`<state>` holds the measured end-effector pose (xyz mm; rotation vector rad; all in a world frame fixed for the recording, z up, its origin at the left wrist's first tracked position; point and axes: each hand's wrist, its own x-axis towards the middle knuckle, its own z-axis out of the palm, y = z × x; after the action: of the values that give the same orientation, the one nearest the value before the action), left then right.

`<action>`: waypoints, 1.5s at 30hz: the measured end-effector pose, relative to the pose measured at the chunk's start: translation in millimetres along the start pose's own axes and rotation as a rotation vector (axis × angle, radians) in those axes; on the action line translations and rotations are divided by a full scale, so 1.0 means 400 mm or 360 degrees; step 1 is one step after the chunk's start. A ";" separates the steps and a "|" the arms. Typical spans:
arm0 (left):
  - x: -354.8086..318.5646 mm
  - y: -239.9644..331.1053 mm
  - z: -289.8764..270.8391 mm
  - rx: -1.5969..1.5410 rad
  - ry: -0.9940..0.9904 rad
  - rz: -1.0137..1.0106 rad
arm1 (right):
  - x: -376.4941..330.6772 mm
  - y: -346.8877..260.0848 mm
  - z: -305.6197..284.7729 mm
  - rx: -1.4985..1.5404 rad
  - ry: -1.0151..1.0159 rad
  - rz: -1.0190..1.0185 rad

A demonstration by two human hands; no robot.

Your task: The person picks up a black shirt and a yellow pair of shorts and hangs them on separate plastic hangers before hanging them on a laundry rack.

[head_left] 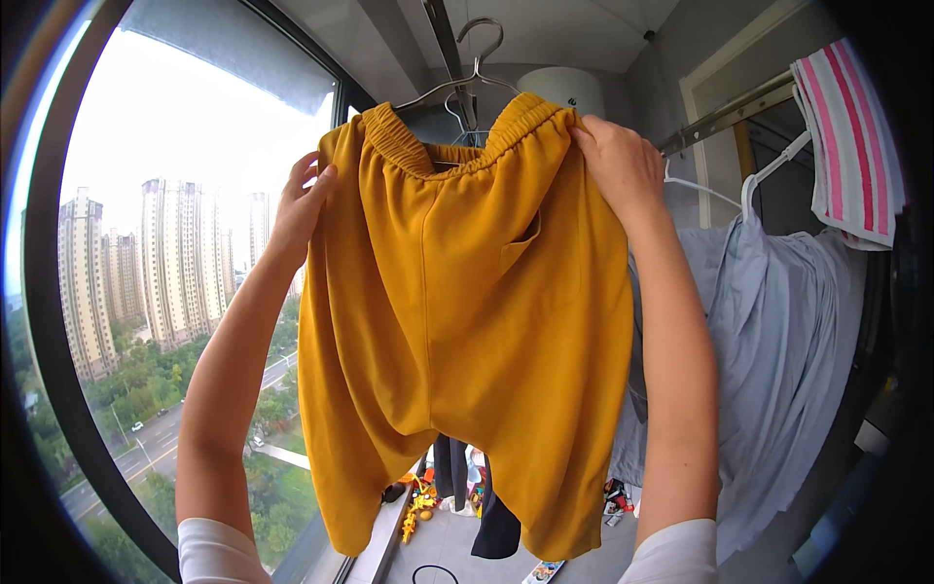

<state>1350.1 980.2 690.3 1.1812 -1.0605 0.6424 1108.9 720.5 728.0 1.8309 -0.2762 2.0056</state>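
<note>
Mustard-yellow pants (428, 282) with an elastic waistband hang spread out in front of me, legs downward. A metal hanger (477, 70) runs into the waistband, which sags in the middle; its lower part is hidden by the cloth. The hanger's hook rises in front of a dark overhead rail (443, 34), and I cannot tell whether it rests on it. My left hand (304, 209) is closed on the left side of the pants, just below the waistband. At the right end of the waistband, my right hand (625, 167) is closed on the fabric.
A large window (195, 117) with a dark frame is at left. Grey-blue laundry (778, 321) on white hangers and a striped towel (846, 146) hang at right. A white rounded tank (564, 88) sits behind. Scattered toys (420, 506) lie on the floor below.
</note>
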 end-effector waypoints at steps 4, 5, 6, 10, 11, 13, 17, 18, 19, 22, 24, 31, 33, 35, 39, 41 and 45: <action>-0.041 0.033 0.014 0.0120 -0.0030 -0.0084 | -0.002 -0.004 0.003 -0.0018 0.0001 0.0015; -0.042 0.033 0.005 0.0151 -0.0021 -0.0081 | -0.002 -0.010 0.006 -0.0005 0.0027 0.0007; -0.041 0.036 -0.004 0.0121 -0.0040 -0.0086 | 0.000 -0.014 0.006 0.0010 0.0032 0.0020; -0.039 0.061 -0.036 0.0062 -0.0101 -0.0079 | 0.015 -0.035 0.011 0.0064 0.0071 0.0066; -0.042 0.072 -0.042 0.0044 -0.0114 -0.0067 | 0.025 -0.045 0.001 0.0059 0.0088 0.0070; -0.046 0.088 -0.049 0.0109 -0.0112 -0.0032 | 0.044 -0.064 -0.009 0.0039 0.0082 0.0080; -0.031 0.055 -0.084 0.0223 -0.0060 -0.0065 | 0.062 -0.097 0.005 -0.0001 0.0058 0.0080; -0.033 0.052 -0.091 0.0220 -0.0054 -0.0049 | 0.063 -0.101 0.011 0.0026 0.0039 0.0099; -0.034 0.052 -0.095 0.0216 -0.0048 -0.0029 | 0.064 -0.102 0.017 0.0052 0.0023 0.0117; -0.032 0.048 -0.109 0.0174 -0.0043 0.0038 | 0.067 -0.112 0.021 0.0094 -0.0068 0.0186; -0.033 0.044 -0.115 0.0130 -0.0048 0.0054 | 0.068 -0.114 0.028 0.0113 -0.0135 0.0221; -0.040 -0.016 -0.161 0.0158 -0.0020 0.0013 | 0.064 -0.128 0.061 0.0139 -0.0166 0.0243; -0.061 -0.019 -0.160 0.0126 -0.0066 -0.0056 | 0.058 -0.138 0.069 0.0099 -0.0176 0.0190; -0.100 -0.014 -0.165 0.0052 -0.0125 -0.0170 | 0.049 -0.165 0.067 0.0067 -0.0225 0.0107; -0.131 -0.089 -0.199 0.0095 0.0075 0.0184 | 0.039 -0.143 0.089 0.0253 -0.0014 -0.0011; -0.157 -0.120 -0.209 0.0497 0.0223 0.0217 | 0.033 -0.099 0.123 0.0321 0.0098 -0.0036; -0.240 -0.148 -0.159 0.0302 0.0074 -0.0077 | -0.029 -0.011 0.164 0.0635 0.0383 0.0085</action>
<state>1382.6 1034.1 577.0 1.3455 -0.9445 0.7412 1170.5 695.7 723.8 1.7861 0.1597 2.4272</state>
